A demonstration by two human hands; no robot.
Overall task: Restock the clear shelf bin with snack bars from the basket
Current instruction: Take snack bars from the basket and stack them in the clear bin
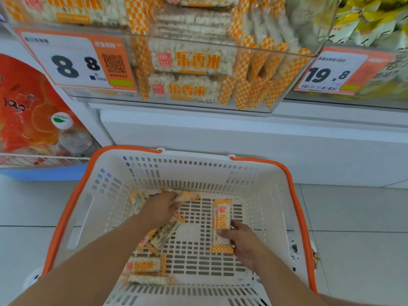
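Note:
A white basket with orange handles (260, 180) stands on the floor below the shelf. Several orange-and-white rice snack bars lie on its bottom. My left hand (162, 209) reaches deep into the basket and its fingers curl round a snack bar (187, 196) near the far wall. My right hand (241, 239) grips a long snack bar (221, 215) lying lengthwise at the basket's right middle. More snack bars (144, 266) lie under my left forearm. Above, the clear shelf bin (284, 93) holds stacked bars of the same kind.
A price tag reading 8.8 (72, 62) hangs on the bin's left front. A second bin with yellow packets (371, 21) and a 19.8 tag (335, 74) is to the right. A wire rack with bottled drinks (72, 142) stands at left. White tiled floor surrounds the basket.

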